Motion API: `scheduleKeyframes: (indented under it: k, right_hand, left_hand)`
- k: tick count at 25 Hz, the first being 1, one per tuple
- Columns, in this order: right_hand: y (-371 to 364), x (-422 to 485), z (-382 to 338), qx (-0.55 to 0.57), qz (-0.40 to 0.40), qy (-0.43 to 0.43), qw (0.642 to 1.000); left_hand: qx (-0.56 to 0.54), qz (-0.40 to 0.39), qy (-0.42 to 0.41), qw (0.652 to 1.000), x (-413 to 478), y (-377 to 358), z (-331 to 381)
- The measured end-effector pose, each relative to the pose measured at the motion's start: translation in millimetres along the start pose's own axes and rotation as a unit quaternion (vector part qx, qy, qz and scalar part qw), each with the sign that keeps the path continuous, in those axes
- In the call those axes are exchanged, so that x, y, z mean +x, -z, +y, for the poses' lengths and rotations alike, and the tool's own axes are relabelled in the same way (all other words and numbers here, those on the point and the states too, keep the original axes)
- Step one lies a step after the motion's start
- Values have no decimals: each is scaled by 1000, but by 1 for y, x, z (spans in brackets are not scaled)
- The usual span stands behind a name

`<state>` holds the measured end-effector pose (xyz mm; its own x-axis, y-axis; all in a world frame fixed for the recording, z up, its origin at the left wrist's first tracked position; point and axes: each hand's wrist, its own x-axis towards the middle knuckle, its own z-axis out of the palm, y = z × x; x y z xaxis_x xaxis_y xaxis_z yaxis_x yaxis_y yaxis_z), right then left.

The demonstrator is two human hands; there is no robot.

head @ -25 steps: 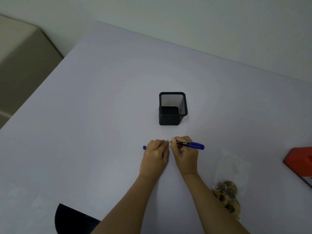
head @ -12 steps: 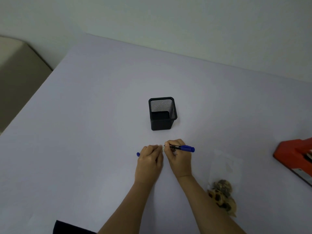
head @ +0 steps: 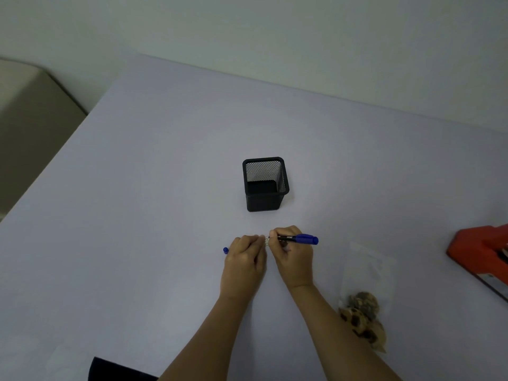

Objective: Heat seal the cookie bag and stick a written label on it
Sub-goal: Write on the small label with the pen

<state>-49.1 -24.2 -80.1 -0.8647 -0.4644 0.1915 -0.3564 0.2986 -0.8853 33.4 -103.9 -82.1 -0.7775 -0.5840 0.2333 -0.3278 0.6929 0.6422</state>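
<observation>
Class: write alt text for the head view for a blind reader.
Right hand grips a blue marker beside the left hand, which holds its cap, on a table. Mesh pen holder behind; cookie bag at right.

The pale lilac counter [head: 137, 215] carries a black mesh pen holder [head: 265, 198], upright near its middle. Nearer than the holder and off to its right, a clear cookie bag [head: 367, 273] lies flat, its cookies bunched at the near end. Well to the holder's right sits a red-orange heat sealer [head: 478, 251], cut off by the frame edge.
</observation>
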Motion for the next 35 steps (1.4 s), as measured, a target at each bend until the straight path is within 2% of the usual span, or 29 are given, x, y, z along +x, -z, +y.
scheduleKeyframes:
  k: [11, 35]
  right_hand:
    - [1, -1, 0, -15, -11, 19, 1000]
    - [1, -1, -1, 12, 20, -6, 1000]
  left_hand:
    - [-4, 14, 3, 1000, -1, -4, -2]
    - [5, 2, -5, 1000, 0, -1, 1]
